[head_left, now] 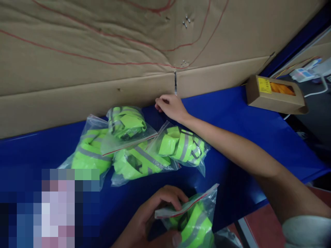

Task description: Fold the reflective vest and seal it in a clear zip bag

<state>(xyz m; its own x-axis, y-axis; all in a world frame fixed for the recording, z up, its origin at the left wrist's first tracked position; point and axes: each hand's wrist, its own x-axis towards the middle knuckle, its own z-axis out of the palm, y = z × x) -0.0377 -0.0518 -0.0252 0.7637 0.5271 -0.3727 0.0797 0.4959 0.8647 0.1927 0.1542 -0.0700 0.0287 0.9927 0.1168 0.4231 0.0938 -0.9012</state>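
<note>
My left hand (160, 213) grips a clear zip bag (198, 220) near the bottom of the view, fingers and thumb at its mouth. Folded bright green strapping with grey reflective bands fills that bag. My right hand (172, 107) is stretched far out over the table, close to the cardboard wall. Its fingers are curled in, and no object shows in them. Just left of and below it lie several similar bags: one at the back (126, 122), one at the left (91, 150), one in the middle (142, 160) and one at the right (182, 144).
A blue covered table (217, 103) runs along a cardboard wall (124, 82) marked with red lines. At the right end stands a brown box (276, 94) with a yellow label and an orange window. Beyond it are white cables and a device (305, 73). A pixelated patch hides the lower left.
</note>
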